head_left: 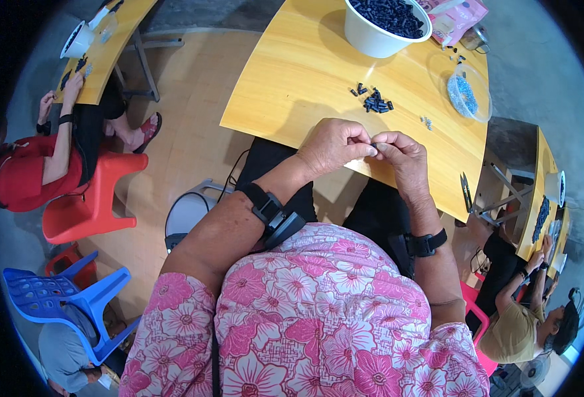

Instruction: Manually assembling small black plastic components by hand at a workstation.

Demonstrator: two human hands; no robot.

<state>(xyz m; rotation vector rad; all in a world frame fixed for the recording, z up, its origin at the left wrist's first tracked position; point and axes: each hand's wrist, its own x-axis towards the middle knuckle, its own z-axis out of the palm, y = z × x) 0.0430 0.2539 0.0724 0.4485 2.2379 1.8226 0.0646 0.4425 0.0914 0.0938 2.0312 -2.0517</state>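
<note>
One tiny dark part (374, 145) is sitting between the two hands, just above the near edge of the yellow table (292, 73), too small to tell its shape. The left hand (335, 144) and the right hand (401, 153) are meeting fingertip to fingertip over it, thumbs and forefingers pressed together and pinching it from both sides, the other fingers curling in close. Both wrists are hanging past the table's front edge, over the lap, each forearm wearing a black strap.

Beyond the hands, a small heap of black pieces (374, 102) is lying on the bare wood, well apart from the fingers, with a few silvery bits (427, 122) off to the right. Between that heap and the near edge the tabletop is lying open. Farther back a white bowl (371, 36) is holding many more black pieces, and a clear dish of bluish grains (467, 92) is resting near the right edge, beside a pink packet (460, 16).

Left of the table the wooden floor is lying open as far as a red chair (96, 198) and a blue chair (67, 298). Other people are sitting at neighbouring yellow tables, left and right.
</note>
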